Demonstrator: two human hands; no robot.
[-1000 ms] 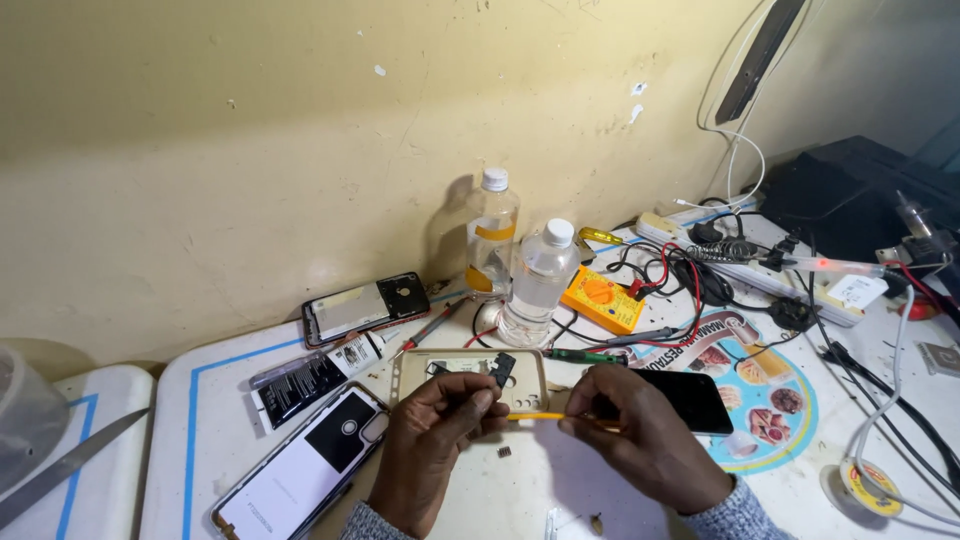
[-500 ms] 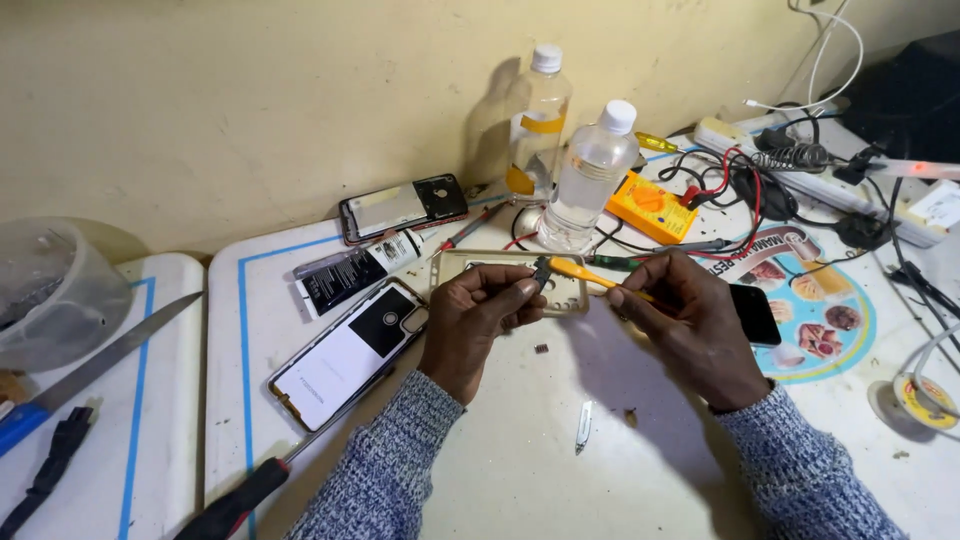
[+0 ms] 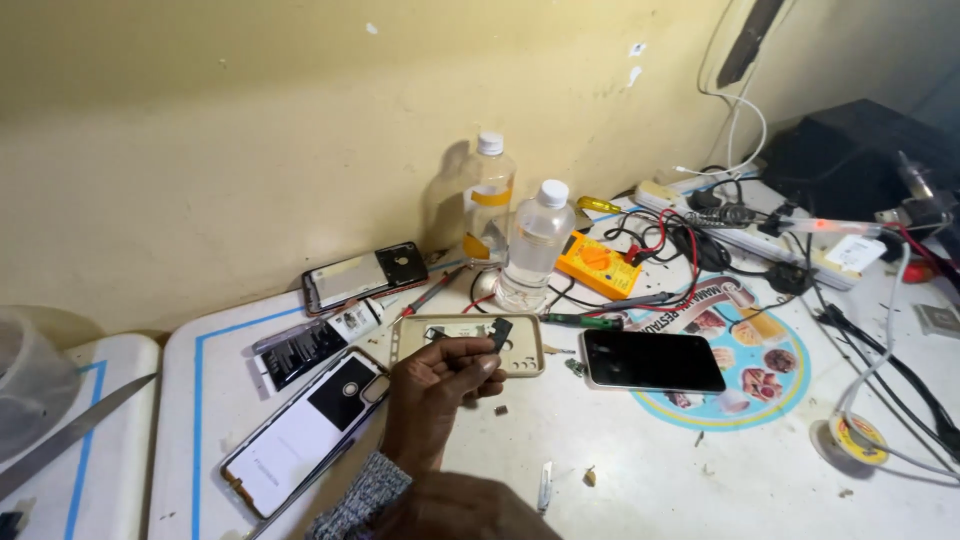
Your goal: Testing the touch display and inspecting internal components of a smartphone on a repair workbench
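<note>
My left hand (image 3: 435, 385) is raised over the white tabletop (image 3: 700, 470), fingers curled, pinching a small dark part (image 3: 500, 333) between thumb and fingertips. The part sits just above the beige phone frame (image 3: 470, 343) lying flat behind my hand. My right hand (image 3: 465, 508) shows only as a blurred back at the bottom edge; I cannot tell how open it is or whether it holds anything. A black phone (image 3: 652, 360) lies right of the frame, and two clear bottles (image 3: 533, 245) stand behind it.
</note>
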